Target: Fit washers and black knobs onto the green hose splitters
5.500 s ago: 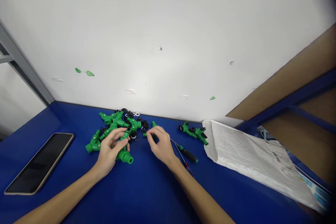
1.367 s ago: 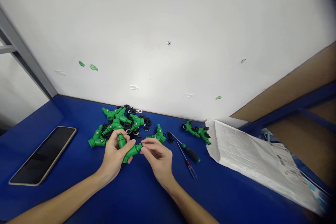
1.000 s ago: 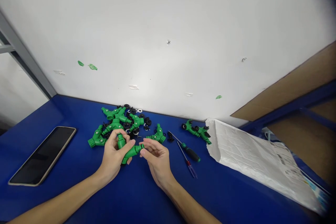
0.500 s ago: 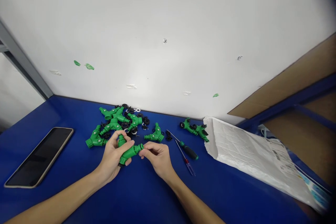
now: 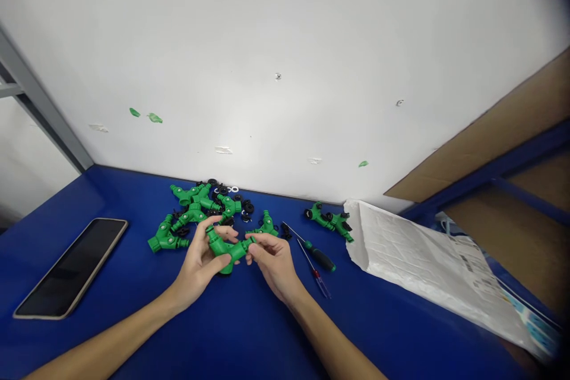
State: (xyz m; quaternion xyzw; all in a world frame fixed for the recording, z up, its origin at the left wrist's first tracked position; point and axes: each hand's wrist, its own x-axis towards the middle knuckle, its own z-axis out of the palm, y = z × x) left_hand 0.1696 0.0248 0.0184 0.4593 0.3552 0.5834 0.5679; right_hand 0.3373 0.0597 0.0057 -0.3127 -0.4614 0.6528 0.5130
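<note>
My left hand (image 5: 202, 261) is closed around a green plastic Y-shaped hose connector (image 5: 228, 251), thumb across its body. At the connector's right end, my right hand (image 5: 272, 258) pinches the tip between thumb and fingers; any small part there is too hidden to make out. Just beyond my hands lies another green Y connector (image 5: 267, 224) with black rings around it. A heap of similar green connectors (image 5: 195, 214) lies to the left, mixed with black caps (image 5: 247, 207) and white rings (image 5: 233, 189).
A phone (image 5: 71, 267) lies at the left. Right of my hands are a green-black screwdriver (image 5: 319, 256) and a red-handled screwdriver (image 5: 319, 282). Further right, green connectors with black fittings (image 5: 328, 219) rest beside a white mailing bag (image 5: 414, 255). A white wall (image 5: 267, 113) stands behind the blue table.
The held connector has turned and shifted slightly right, its branches now facing up. My right hand has moved a little right with it and grips its end. The view has shifted slightly.
</note>
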